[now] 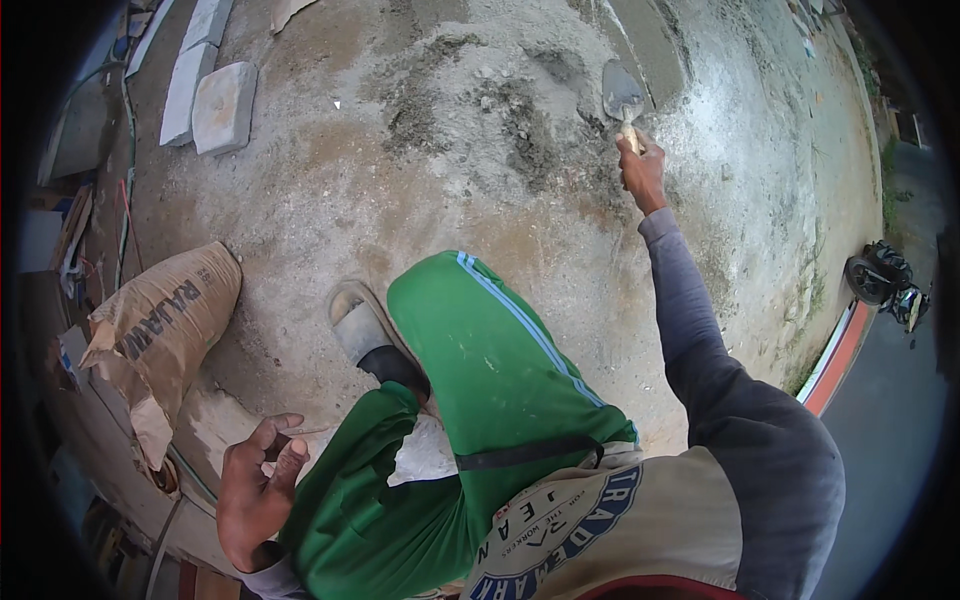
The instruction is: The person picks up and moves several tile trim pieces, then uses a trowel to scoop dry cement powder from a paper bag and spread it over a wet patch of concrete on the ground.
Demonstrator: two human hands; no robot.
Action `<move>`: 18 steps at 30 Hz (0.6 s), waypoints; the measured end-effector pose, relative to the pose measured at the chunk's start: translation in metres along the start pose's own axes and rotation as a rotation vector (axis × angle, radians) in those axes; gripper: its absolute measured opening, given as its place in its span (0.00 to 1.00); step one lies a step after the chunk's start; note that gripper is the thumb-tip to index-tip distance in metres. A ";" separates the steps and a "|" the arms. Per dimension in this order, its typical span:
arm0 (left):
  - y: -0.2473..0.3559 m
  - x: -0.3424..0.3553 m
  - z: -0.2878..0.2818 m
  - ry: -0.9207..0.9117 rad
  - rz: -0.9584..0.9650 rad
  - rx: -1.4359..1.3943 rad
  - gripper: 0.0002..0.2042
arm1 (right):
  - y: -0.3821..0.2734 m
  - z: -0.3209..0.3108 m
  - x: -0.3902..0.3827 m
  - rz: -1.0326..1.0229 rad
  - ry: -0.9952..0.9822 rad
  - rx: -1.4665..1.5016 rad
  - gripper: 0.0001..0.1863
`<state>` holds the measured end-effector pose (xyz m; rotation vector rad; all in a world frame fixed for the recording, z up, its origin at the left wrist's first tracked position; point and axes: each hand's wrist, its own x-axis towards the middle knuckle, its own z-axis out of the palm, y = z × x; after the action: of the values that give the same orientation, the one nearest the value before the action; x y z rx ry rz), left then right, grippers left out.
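My right hand (pixel 643 170), at the end of a stretched-out arm, is closed around the pale handle of a pointed trowel (pixel 622 88). The trowel's grey blade points away from me. It lies by the near end of a long, straight-edged strip of smooth grey wet mortar (pixel 650 45), and I cannot tell whether it touches it. Loose grey mortar mix (pixel 525 125) is spread on the ground left of the blade. My left hand (pixel 258 490) is held beside my left knee, fingers loosely bent and apart, with nothing in it.
A brown paper sack (pixel 165 325) stands on the left. Beyond it lie pale blocks (pixel 224 108) and a green hose (pixel 130 150). My sandalled foot (pixel 362 325) rests on the dusty ground ahead. A motorcycle (pixel 885 280) stands at far right by a road (pixel 890 410).
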<state>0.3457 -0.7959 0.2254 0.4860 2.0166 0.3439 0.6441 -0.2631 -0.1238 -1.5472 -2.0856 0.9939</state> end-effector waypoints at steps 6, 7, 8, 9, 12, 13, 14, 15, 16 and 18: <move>0.012 0.003 -0.006 0.021 0.000 0.040 0.17 | -0.027 0.077 0.017 -0.053 -0.111 -0.090 0.32; 0.010 0.003 -0.005 0.023 0.001 0.046 0.17 | -0.024 0.070 0.007 -0.078 -0.151 -0.109 0.29; 0.003 0.001 -0.002 0.052 0.051 0.048 0.18 | -0.040 0.066 -0.005 -0.072 -0.156 -0.106 0.29; -0.002 0.001 0.001 0.075 0.105 0.048 0.19 | -0.057 0.060 -0.016 -0.141 -0.181 -0.151 0.27; -0.003 0.006 0.002 0.027 0.095 0.025 0.20 | -0.069 0.040 -0.031 -0.227 -0.219 -0.280 0.23; -0.003 0.006 0.001 0.029 0.092 0.025 0.20 | -0.070 0.028 -0.040 -0.260 -0.163 -0.230 0.23; 0.000 0.007 0.000 0.033 0.076 0.037 0.20 | -0.067 0.013 -0.043 -0.293 -0.099 -0.181 0.23; 0.003 0.009 -0.001 0.034 0.060 0.048 0.20 | -0.052 0.000 -0.036 -0.293 -0.094 -0.184 0.23; 0.007 0.008 -0.002 0.033 0.065 0.049 0.20 | -0.026 -0.011 -0.027 -0.285 0.041 -0.116 0.24; 0.015 0.006 -0.005 -0.045 -0.004 0.018 0.18 | 0.021 -0.015 -0.012 -0.276 0.180 -0.051 0.25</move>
<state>0.3417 -0.7805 0.2299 0.4960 1.9786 0.3103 0.6727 -0.2662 -0.1272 -1.2739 -2.1358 0.6826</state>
